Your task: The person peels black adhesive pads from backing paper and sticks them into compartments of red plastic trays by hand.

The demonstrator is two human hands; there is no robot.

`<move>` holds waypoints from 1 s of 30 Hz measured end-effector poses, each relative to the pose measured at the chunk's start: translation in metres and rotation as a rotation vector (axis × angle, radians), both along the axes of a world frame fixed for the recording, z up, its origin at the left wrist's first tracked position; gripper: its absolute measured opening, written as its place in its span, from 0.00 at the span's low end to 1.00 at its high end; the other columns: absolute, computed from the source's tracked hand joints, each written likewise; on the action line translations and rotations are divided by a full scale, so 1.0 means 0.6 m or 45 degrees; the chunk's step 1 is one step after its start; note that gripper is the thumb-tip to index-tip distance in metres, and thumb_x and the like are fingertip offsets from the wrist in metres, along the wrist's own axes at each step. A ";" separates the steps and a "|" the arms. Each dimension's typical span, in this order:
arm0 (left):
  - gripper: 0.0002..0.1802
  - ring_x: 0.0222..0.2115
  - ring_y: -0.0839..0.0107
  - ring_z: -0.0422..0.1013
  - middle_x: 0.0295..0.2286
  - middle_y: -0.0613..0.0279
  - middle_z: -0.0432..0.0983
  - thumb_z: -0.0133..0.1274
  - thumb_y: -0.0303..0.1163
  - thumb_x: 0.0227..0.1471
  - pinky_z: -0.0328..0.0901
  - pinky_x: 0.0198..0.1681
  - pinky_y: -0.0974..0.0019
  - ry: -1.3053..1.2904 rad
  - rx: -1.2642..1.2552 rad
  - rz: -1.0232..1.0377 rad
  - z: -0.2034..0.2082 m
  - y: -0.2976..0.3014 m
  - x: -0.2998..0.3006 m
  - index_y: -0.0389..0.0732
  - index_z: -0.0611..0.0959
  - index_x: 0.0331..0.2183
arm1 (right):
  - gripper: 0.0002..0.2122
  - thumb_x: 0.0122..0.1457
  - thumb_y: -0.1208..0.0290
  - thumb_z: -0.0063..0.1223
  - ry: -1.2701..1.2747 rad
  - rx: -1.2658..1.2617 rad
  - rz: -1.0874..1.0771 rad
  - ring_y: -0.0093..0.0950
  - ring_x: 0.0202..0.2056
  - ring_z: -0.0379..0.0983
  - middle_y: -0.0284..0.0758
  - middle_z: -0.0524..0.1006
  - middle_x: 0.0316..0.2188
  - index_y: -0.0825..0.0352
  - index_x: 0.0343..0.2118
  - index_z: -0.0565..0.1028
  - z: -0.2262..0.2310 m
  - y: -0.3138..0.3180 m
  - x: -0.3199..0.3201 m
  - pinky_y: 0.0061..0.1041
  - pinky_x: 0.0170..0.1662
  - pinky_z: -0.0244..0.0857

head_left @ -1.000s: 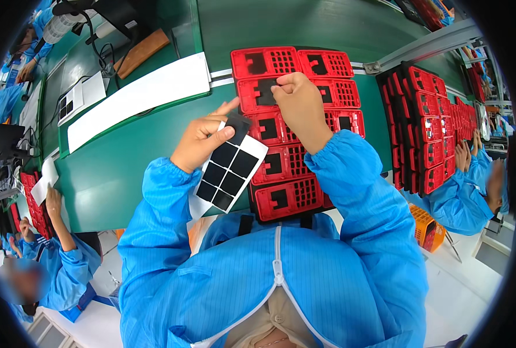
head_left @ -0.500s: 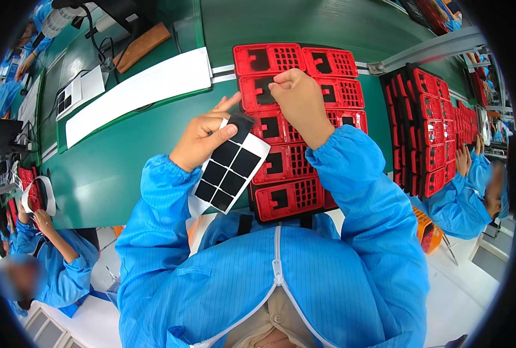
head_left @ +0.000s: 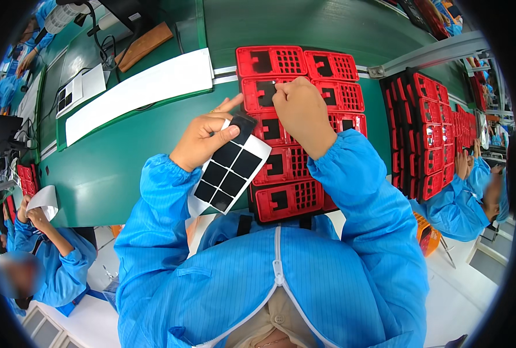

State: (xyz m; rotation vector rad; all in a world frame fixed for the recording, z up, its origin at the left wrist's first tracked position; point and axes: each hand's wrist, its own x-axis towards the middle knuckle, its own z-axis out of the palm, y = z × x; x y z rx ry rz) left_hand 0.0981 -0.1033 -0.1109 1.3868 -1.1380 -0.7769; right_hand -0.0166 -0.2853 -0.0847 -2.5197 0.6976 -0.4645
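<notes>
My left hand (head_left: 203, 139) grips a white backing sheet (head_left: 261, 149) of black square stickers, its thumb pressing on a loose-edged black square (head_left: 243, 129) at the top corner. The index finger points out toward the red plastic frames. My right hand (head_left: 304, 113) is closed in a pinch over the second-row left red frame (head_left: 250, 103). Its fingertips meet at that frame's black square, beside a tiny pale speck; whatever they pinch is too small to make out. Red frames with grid holes lie in two columns, several of them partly covered by my right hand and forearm.
To the right stand stacks of red frames in black trays (head_left: 429, 130). A metal rail (head_left: 431, 53) crosses the bench's far right. At left lie a long white board (head_left: 148, 93), a wooden block (head_left: 145, 46) and cables. Co-workers in blue sit at both sides.
My right hand has shifted slightly right and down, and a pale speck now shows by its fingertips. My left hand stays put with the sheet. The left co-worker's white sheet has moved.
</notes>
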 end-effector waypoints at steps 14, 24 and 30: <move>0.14 0.58 0.54 0.53 0.38 0.56 0.76 0.50 0.36 0.55 0.49 0.57 0.57 0.243 -0.009 0.108 0.019 0.017 0.005 0.34 0.82 0.31 | 0.10 0.50 0.78 0.47 -0.033 -0.156 0.140 0.38 0.37 0.66 0.39 0.71 0.30 0.67 0.35 0.78 0.000 -0.006 -0.016 0.34 0.42 0.63; 0.16 0.53 0.60 0.61 0.45 0.52 0.73 0.47 0.36 0.57 0.54 0.55 0.61 0.239 -0.054 0.159 0.040 0.014 -0.005 0.33 0.82 0.35 | 0.05 0.47 0.73 0.59 -0.570 1.089 0.118 0.32 0.32 0.68 0.36 0.72 0.27 0.67 0.27 0.77 0.032 0.101 -0.038 0.30 0.36 0.61; 0.20 0.48 0.63 0.67 0.42 0.52 0.75 0.43 0.37 0.58 0.58 0.51 0.68 0.582 0.243 0.314 0.043 0.001 -0.002 0.31 0.82 0.32 | 0.09 0.42 0.82 0.57 -0.938 0.216 0.395 0.33 0.32 0.68 0.34 0.73 0.30 0.64 0.27 0.72 0.070 0.112 -0.050 0.28 0.37 0.60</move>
